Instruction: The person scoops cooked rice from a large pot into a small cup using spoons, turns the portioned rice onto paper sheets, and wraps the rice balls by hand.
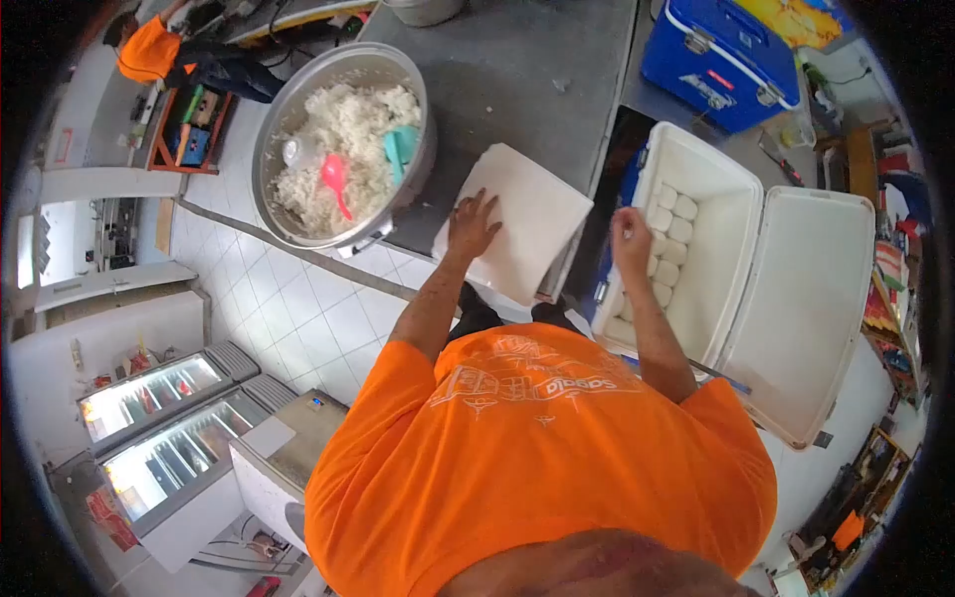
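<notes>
My left hand (474, 227) lies with its fingers spread on a stack of white paper sheets (527, 214) at the table's edge. My right hand (631, 242), fingers curled together, is over the near side of an open white-lined cooler box (721, 184). Whether it holds anything is hidden. Rounded white packets (680, 230) sit in rows inside the cooler, just beside that hand. Left of the paper stands a large metal pot of cooked rice (348, 109). A pink scoop (335, 181), a teal scoop (401, 146) and a clear cup (296, 152) rest in the rice.
The cooler's lid (801, 308) hangs open to the right. Behind it stands a closed blue cooler (721, 60). The grey table (517, 75) extends away from me. Another person (149, 50) in orange is at the far left. Lit display fridges (184, 453) stand at the lower left.
</notes>
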